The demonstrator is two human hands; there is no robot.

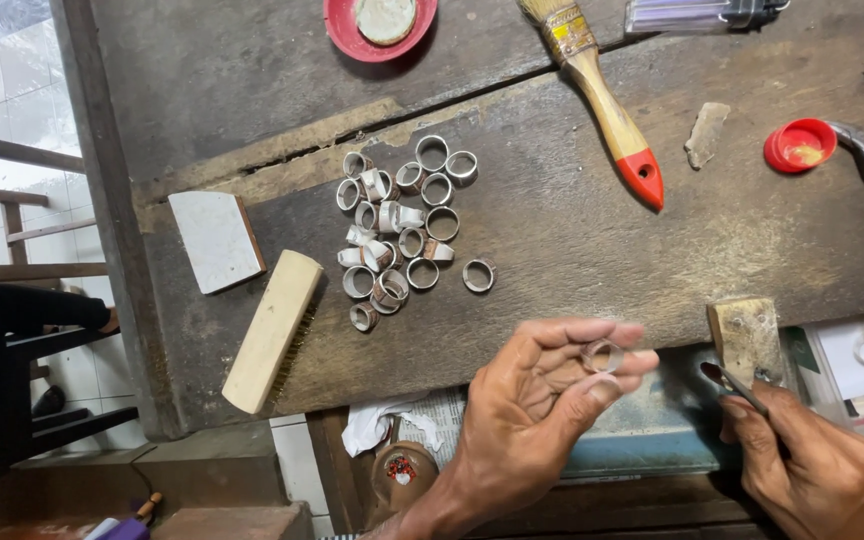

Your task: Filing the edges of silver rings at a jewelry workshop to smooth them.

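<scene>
Seen from above, nearest the viewer, the left hand sits at 6 o'clock, its fingers closed on a small silver-grey metal ring, a thin, smooth band pinched between thumb and fingertips just off the near edge of the surface. At 4 o'clock the right hand has its fingers closed around a slim metal tool with a dark, rounded tip that points toward the ring, near it but not touching. Just beyond the tool stands a worn pale wooden block. The surface is dark, rough, scarred wood. At 8 o'clock lies a pale wooden scrubbing brush with brassy bristles along one side, and beside it a flat white tile. Near the centre, toward 10 o'clock, is a loose pile of similar dull metal rings, some upright, some flat. Farther off, at 1 o'clock, a paintbrush with a wooden handle and red tip lies slantwise; at 2 o'clock a small red cap; at 12 o'clock a red dish
</scene>
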